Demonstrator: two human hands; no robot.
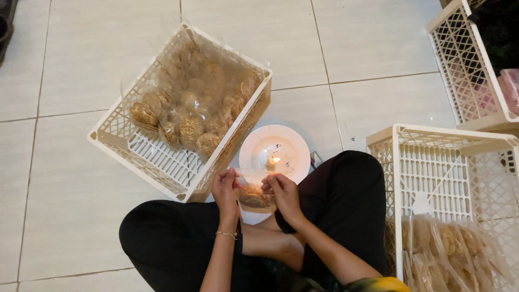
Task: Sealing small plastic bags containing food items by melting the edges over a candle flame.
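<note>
I sit cross-legged on a tiled floor. My left hand (225, 188) and my right hand (283, 195) together hold a small clear plastic bag of round brown snacks (253, 196) just above my lap. The bag's top edge is held near a small lit candle (272, 161) that stands on a white round plate (294, 148) in front of me. My left wrist wears a thin bracelet.
A white plastic crate (162, 162) at the left front holds several sealed bags of the same snacks. At the right, a second white crate (400, 178) holds more bags. A third crate (459, 70) stands at the far right.
</note>
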